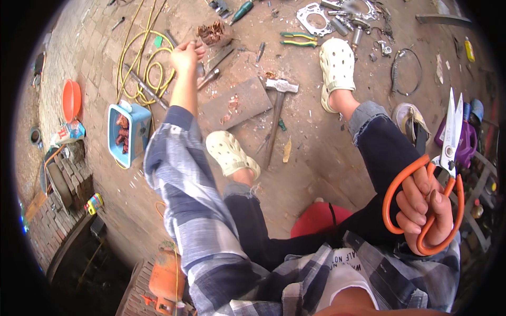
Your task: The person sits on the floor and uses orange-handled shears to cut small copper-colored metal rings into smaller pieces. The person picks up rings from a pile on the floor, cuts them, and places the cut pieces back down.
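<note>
My right hand (429, 208) grips a pair of large scissors (449, 139) by their orange loop handles, at the right above my knee. The blades point up and stand slightly apart. My left hand (187, 57) stretches out to the upper left with its fingers loosely extended, and I see nothing held in it. Closest to it is a round metal part with copper windings (214, 34) on the ground. Just below that hand lie a chisel-like bar (219, 58) and a short brush-like tool (209, 77).
A hammer (276, 105) lies beside a flat metal plate (240, 102) between my shoes. Green-handled pliers (299, 39), gaskets (315, 20) and metal parts lie farther off. To the left are a yellow hose (138, 68), a blue bin (138, 129) of copper scrap and an orange basin (71, 100).
</note>
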A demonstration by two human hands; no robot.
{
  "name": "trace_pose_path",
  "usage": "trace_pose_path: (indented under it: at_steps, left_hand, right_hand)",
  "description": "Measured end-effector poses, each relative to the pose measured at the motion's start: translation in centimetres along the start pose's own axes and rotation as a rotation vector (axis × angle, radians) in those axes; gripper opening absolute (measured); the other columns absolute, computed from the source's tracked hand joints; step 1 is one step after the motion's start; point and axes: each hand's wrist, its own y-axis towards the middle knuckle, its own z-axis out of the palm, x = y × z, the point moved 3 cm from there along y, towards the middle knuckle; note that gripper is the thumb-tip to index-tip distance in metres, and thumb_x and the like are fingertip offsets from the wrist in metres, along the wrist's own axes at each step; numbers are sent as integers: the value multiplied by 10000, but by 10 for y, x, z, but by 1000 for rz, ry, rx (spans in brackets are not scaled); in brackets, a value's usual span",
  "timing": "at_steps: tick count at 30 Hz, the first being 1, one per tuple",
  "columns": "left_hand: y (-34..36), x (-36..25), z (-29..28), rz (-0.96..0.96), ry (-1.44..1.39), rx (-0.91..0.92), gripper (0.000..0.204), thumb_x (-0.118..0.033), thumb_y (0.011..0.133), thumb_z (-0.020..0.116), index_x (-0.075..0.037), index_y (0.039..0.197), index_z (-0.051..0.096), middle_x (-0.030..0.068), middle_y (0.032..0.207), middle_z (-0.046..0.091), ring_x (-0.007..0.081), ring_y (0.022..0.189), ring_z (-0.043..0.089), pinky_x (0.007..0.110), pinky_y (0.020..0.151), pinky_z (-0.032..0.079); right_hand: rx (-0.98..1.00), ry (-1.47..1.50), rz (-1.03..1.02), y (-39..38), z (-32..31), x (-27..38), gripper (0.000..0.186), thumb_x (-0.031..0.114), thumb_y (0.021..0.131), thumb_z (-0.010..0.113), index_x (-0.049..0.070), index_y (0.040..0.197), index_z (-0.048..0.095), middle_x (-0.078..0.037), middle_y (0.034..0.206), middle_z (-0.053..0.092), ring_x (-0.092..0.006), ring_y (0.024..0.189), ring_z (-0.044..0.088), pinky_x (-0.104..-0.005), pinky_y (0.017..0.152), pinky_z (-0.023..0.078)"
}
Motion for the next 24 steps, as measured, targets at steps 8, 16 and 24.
trace_pose_path:
  at_steps: [8,16,24]
  left_hand:
    - [-111,40,-62,-115,416,468,185,-108,818,593,-21,974,642,40,809,663,90,625,593,223,559,485]
    - [-168,134,-20,288,570,202,178,-94,700,635,-18,860,647,107,748,632,255,714,615,332,666,476]
    - [-156,145,-28,448,648,-169,158,-114,667,688,-71,814,647,72,772,614,268,783,544,367,731,421]
  right_hand:
    - [-1,-13,63,-8,2,-17,260,227,859,567,103,876,339,-6,681,386,-67,506,340,-173,389,315]
    - [-27,-78,73,-1,17,-33,264,217,863,571,100,869,335,-12,678,383,-70,504,334,-177,390,316]
    - [-38,-155,82,9,24,-46,261,218,868,560,95,885,331,-13,700,391,-65,514,341,-176,396,319]
